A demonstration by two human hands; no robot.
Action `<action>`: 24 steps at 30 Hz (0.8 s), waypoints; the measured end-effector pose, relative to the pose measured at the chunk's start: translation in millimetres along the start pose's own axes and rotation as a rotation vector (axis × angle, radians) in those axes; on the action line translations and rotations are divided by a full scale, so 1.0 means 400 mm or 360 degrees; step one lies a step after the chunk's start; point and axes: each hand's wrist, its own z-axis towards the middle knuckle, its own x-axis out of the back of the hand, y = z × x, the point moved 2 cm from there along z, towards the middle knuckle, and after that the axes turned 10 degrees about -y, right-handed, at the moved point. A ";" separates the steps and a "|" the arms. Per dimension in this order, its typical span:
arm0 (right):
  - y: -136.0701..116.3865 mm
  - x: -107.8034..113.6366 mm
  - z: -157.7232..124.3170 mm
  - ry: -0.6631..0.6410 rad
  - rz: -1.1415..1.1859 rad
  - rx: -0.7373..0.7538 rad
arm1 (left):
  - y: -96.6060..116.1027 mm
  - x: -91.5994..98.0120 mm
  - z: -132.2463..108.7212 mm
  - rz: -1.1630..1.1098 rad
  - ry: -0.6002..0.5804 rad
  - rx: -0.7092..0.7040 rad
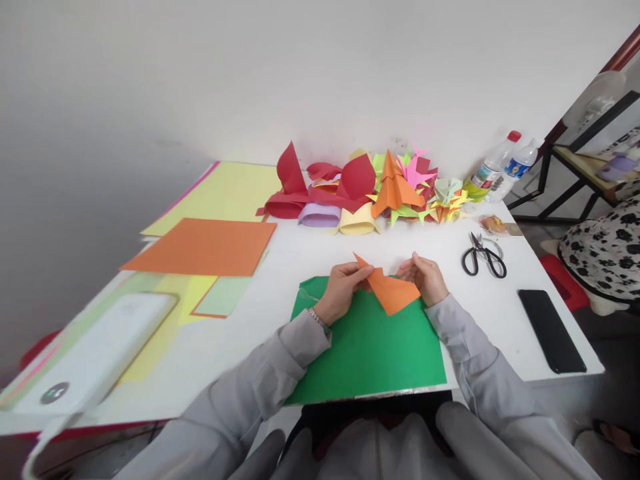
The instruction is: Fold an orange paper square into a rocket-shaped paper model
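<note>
My left hand (345,288) pinches a folded piece of orange paper (393,292) between thumb and fingers, near its upper left part. The paper has a pointed tip at the upper left and a wider pointed flap hanging down. Close to the paper's right end is my right hand (426,279), its fingers loosely bent and apart, with no clear grip on the paper. Both hands are above a green sheet (370,360) lying at the table's front edge.
Folded paper pieces, including a red one (357,180) and an orange one (393,190), line the wall. Black-handled scissors (483,257), a phone (551,330) and bottles (493,167) stand or lie right. An orange sheet (205,247) and a white power bank (100,350) lie left. A person (605,253) is at far right.
</note>
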 end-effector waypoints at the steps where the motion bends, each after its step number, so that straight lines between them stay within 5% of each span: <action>1: -0.002 -0.002 -0.002 -0.0081 -0.0004 -0.0060 | 0.000 -0.003 -0.002 0.0035 -0.0054 0.0013; 7: 0.000 -0.025 -0.016 -0.0437 -0.0316 -0.0126 | 0.005 -0.022 -0.014 0.0308 -0.0263 -0.0023; 24: -0.002 -0.044 -0.023 -0.0513 -0.0526 -0.0143 | 0.010 -0.028 -0.016 0.0311 -0.0190 -0.0050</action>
